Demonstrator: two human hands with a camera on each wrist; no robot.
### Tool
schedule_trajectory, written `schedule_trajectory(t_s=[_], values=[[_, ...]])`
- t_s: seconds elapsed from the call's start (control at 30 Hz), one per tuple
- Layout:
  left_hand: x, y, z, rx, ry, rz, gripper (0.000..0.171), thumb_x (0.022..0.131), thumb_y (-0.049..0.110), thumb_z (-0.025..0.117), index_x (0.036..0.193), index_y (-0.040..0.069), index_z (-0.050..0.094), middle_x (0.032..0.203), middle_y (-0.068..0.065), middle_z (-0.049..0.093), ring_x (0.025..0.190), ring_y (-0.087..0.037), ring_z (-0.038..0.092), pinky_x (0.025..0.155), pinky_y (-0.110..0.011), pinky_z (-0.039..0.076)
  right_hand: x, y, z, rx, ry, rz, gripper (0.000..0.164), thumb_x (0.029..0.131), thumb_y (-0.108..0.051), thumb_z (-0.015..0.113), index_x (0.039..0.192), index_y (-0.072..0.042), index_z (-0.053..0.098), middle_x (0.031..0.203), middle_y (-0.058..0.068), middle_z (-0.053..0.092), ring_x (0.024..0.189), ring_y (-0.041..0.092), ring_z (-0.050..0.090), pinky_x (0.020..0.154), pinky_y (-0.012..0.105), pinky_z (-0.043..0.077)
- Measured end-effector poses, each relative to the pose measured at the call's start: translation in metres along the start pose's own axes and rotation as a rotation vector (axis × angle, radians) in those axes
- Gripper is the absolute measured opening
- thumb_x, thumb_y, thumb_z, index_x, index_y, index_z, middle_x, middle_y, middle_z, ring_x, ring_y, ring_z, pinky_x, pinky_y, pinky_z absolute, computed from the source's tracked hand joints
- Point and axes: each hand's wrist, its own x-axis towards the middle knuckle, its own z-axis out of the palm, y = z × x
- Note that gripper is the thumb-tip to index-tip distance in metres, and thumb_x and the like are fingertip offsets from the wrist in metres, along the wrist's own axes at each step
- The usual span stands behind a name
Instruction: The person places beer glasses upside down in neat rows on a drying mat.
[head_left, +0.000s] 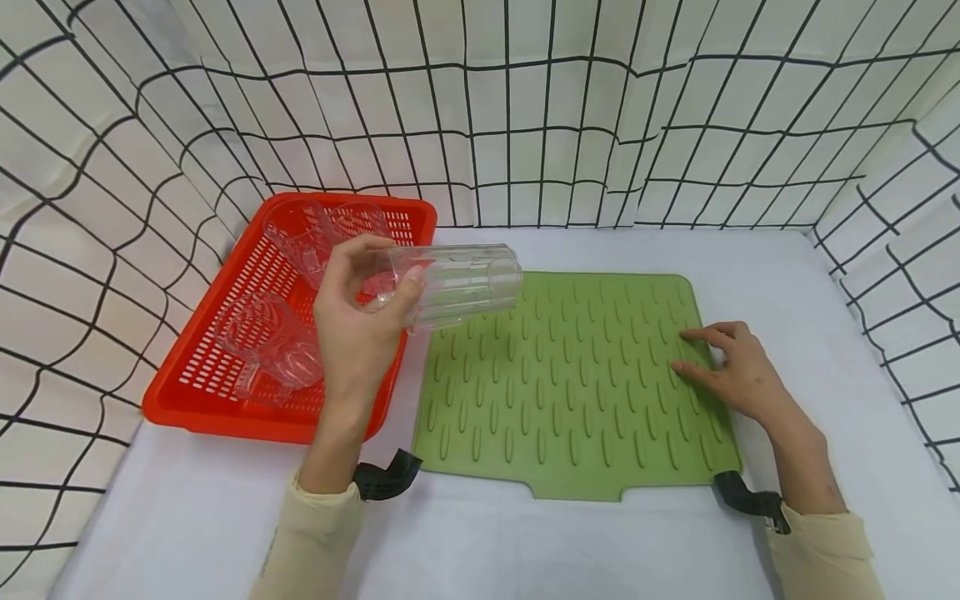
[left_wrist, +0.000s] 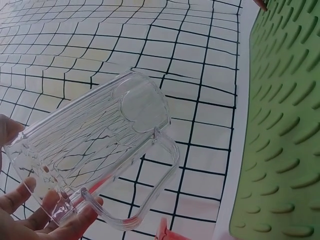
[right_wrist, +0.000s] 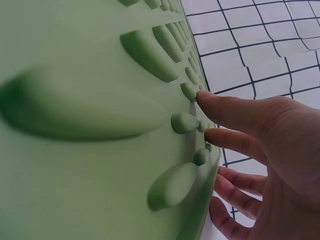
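My left hand [head_left: 352,325] grips a clear mug [head_left: 468,283] near its rim, holding it sideways in the air. The mug's base points right, over the upper left of a green ridged drying mat [head_left: 577,375]. In the left wrist view, the fingers curl about the mouth of the mug, and its clear handle [left_wrist: 172,155] hangs on the lower side. At the mat's right edge is my right hand [head_left: 750,375], thumb and fingers slightly bent and spread. The right wrist view shows its fingertips [right_wrist: 205,97] at the mat's ridges, with nothing held.
A red perforated basket [head_left: 240,427] stands at the left, with several clear mugs [head_left: 266,333] lying inside it. White cloth [head_left: 540,550] with a black grid on its upright parts surrounds the work area at the back and sides.
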Motion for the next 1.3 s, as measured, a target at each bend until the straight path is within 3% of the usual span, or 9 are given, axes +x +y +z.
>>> schedule_trajectory(t_s=[0.7, 0.9, 1.3], values=[[-0.007, -0.009, 0.022, -0.007, -0.029, -0.028, 0.036, 0.092, 0.023, 0.078, 0.125, 0.016, 0.064, 0.124, -0.004, 0.066, 0.124, -0.016, 0.062, 0.084, -0.026, 0.063, -0.001, 0.001, 0.001, -0.003, -0.002, 0.008, 0.059, 0.097, -0.035, 0.075, 0.142, -0.002, 0.059, 0.147, 0.039, 0.036, 0.120, 0.055, 0.047, 0.090, 0.067, 0.050], [-0.012, -0.014, 0.026, -0.014, -0.053, -0.039, 0.040, 0.092, 0.022, 0.078, 0.128, 0.013, 0.063, 0.124, -0.002, 0.065, 0.123, -0.015, 0.061, 0.084, -0.024, 0.063, -0.006, 0.003, 0.002, -0.013, 0.001, 0.012, 0.058, 0.096, -0.036, 0.075, 0.142, -0.003, 0.060, 0.146, 0.039, 0.038, 0.116, 0.052, 0.051, 0.087, 0.065, 0.051], [-0.015, -0.017, 0.032, -0.032, -0.078, -0.024, 0.041, 0.091, 0.018, 0.078, 0.128, 0.010, 0.063, 0.123, -0.001, 0.065, 0.123, -0.015, 0.062, 0.081, -0.023, 0.063, -0.003, 0.000, 0.002, 0.004, 0.024, -0.016, 0.056, 0.095, -0.031, 0.077, 0.140, -0.002, 0.061, 0.146, 0.038, 0.038, 0.122, 0.054, 0.047, 0.090, 0.067, 0.050]])
